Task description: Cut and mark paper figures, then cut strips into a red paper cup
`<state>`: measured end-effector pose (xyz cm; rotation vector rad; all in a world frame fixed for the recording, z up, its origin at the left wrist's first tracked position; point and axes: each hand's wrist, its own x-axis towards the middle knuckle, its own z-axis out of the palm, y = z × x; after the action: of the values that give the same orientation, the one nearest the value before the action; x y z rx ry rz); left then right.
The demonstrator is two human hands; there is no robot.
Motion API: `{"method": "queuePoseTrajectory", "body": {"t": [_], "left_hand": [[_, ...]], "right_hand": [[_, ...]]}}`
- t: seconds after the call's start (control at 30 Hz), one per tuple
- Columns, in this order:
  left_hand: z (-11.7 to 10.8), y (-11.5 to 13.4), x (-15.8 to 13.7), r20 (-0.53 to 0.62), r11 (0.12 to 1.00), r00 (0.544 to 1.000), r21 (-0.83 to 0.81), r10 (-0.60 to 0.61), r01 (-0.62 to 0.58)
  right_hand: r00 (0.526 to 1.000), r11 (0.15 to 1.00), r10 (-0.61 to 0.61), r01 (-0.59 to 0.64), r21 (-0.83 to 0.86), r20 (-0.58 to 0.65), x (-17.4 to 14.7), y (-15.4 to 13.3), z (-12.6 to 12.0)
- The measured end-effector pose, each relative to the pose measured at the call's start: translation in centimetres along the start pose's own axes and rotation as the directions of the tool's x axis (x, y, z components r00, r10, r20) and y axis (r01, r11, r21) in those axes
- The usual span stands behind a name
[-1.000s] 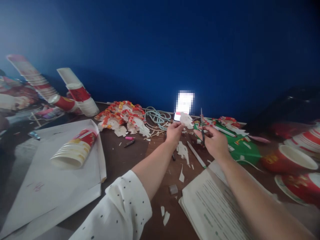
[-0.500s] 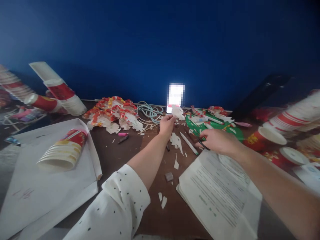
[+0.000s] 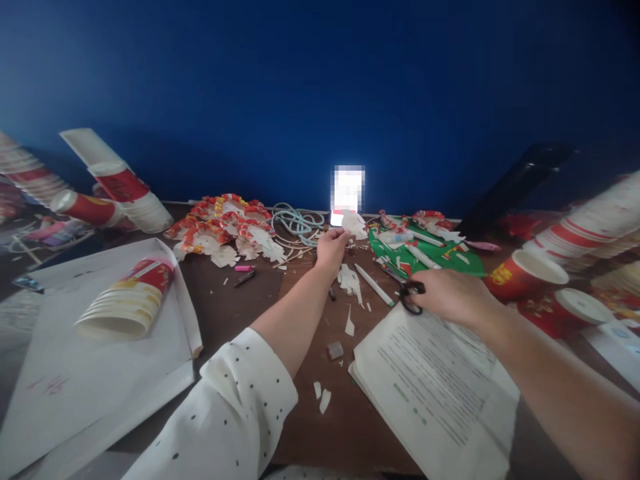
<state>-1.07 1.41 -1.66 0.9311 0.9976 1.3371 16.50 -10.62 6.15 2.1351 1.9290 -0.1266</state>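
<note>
My left hand (image 3: 332, 248) reaches to the middle of the table and pinches a white paper cutout (image 3: 354, 225) by its near edge. Beyond the cutout a lit phone screen (image 3: 347, 190) leans at the wall, its picture blurred out. My right hand (image 3: 447, 292) is closed at the black handles of a pair of scissors (image 3: 412, 297); the blades point away to the left. Under that hand lies a printed booklet (image 3: 430, 387). Another white cutout (image 3: 351, 283) and a white marker (image 3: 374, 285) rest between my hands.
Red-and-white paper scraps (image 3: 225, 227) are heaped at the back left beside a pale blue cable (image 3: 297, 223). A green sheet (image 3: 450, 257) carries pens and scraps. Paper cups (image 3: 530, 273) stand at the right; several nested cups (image 3: 127, 300) lie on a white box lid (image 3: 65, 393).
My right hand has shifted a little right and nearer with the scissors, and their handles show more. My left hand keeps its pinch on the paper cutout, nearly unmoved.
</note>
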Motion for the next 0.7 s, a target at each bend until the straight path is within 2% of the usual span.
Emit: {"method": "queuePoseTrajectory", "body": {"t": [0.1,0.2,0.27,0.47,0.7], "left_hand": [[0.2,-0.1,0.0,0.011,1.0,1.0,0.03,0.006,-0.007],[0.3,-0.3,0.1,0.03,0.998,0.999,0.056,0.026,-0.028],[0.3,-0.4,0.1,0.038,0.996,0.999,0.075,0.035,-0.038],[0.3,-0.3,0.0,0.035,0.996,0.999,0.09,0.0,-0.003],[0.6,0.1,-0.4,0.01,0.997,1.0,0.075,-0.016,0.015]], "right_hand": [[0.994,0.998,-0.049,0.045,-0.049,-0.094,-0.6,-0.2,0.1],[0.963,0.992,-0.112,0.124,0.036,-0.244,-0.8,-1.3,0.3],[0.956,0.981,-0.135,0.166,0.103,-0.261,-0.6,-2.4,0.6],[0.927,0.96,-0.26,0.278,0.029,-0.271,0.7,-5.4,2.7],[0.913,0.933,-0.229,0.305,0.192,-0.336,1.0,-4.7,3.8]]}}
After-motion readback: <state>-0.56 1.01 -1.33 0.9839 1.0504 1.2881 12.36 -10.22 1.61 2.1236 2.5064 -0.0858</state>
